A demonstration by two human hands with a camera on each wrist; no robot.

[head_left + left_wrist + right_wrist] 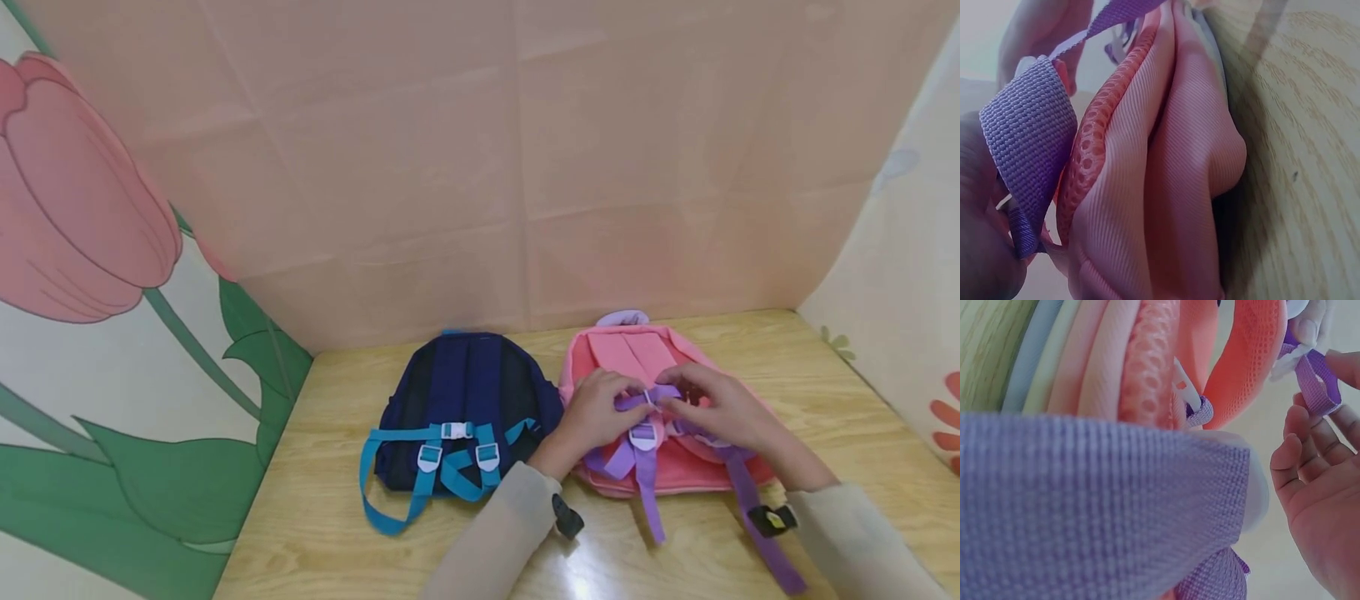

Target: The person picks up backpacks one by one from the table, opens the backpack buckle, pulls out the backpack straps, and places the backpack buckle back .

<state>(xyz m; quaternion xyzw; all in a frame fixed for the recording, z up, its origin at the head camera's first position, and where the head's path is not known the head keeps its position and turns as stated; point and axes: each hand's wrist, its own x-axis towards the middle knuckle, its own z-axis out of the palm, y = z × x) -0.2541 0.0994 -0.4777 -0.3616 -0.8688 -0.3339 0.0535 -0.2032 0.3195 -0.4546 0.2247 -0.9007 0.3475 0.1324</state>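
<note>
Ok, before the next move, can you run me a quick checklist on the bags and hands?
1. Pink backpack lying straps-up on the table: ok.
2. Left hand on the purple webbing: ok, fingers hold it.
3. Right hand on the webbing: ok, thumb and fingers pinch it.
4. White buckle piece between the hands fastened: cannot tell, fingers and webbing hide much of it.
5. Loose purple strap end clear of the right wrist: cannot tell, they overlap in the head view.
6. Navy backpack out of both hands' grip: ok.
</note>
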